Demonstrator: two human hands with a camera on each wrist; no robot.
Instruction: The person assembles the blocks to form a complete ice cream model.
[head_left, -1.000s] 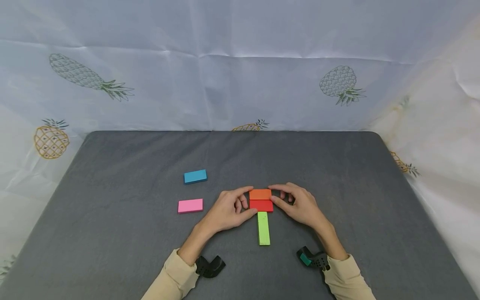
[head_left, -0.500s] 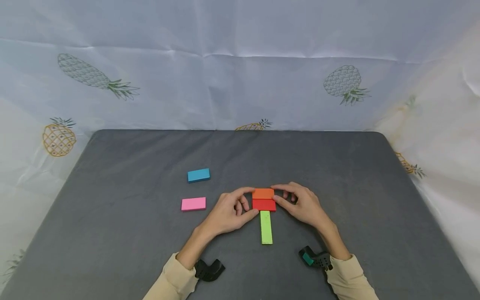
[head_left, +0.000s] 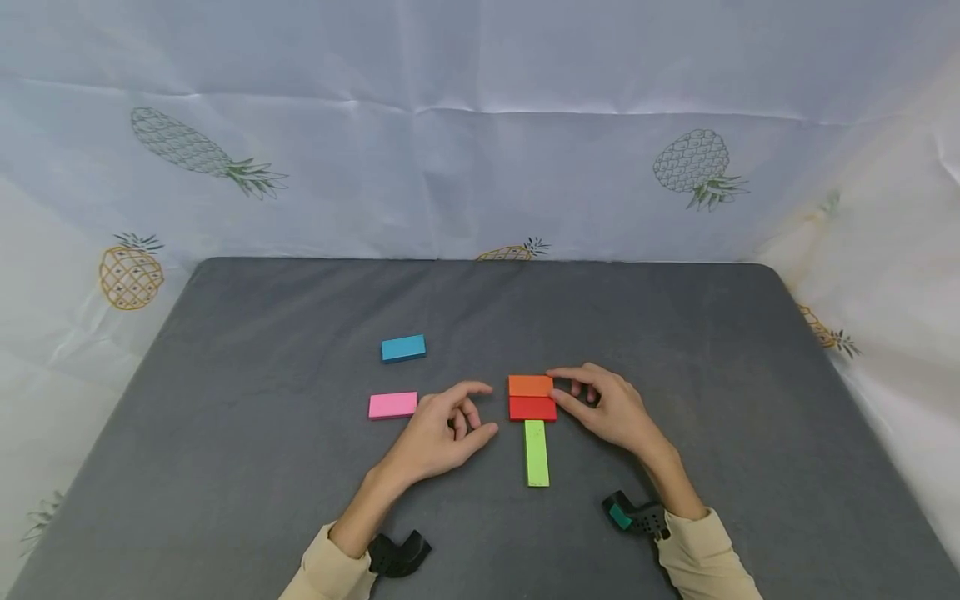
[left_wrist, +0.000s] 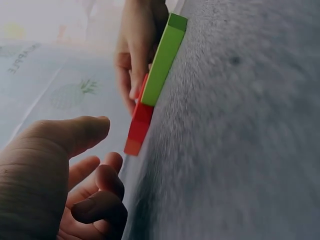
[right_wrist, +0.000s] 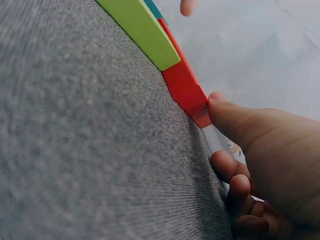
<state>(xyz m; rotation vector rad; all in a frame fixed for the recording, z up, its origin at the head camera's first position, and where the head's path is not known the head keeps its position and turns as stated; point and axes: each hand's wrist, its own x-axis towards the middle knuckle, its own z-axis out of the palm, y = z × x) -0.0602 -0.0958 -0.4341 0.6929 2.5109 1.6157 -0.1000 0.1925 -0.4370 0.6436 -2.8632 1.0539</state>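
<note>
An orange block lies flush against the far side of a red block. From the red block's near side a lime-green block points toward the person, making a T-like shape. My right hand has its thumb and index finger at the right end of the orange block; in the right wrist view the thumb touches the blocks' end. My left hand is off to the left of the blocks, loosely curved, with nothing in it. A pink block lies just behind it, its right end beside the hand.
A blue block lies at the back left, beyond the pink one. The grey cloth-covered table meets a white pineapple-print curtain at its far edge. Both wrists carry black camera mounts.
My left hand has let go of the left end of the orange and red blocks and moved left. My right hand stays at their right end. The whole view has shifted slightly.
</note>
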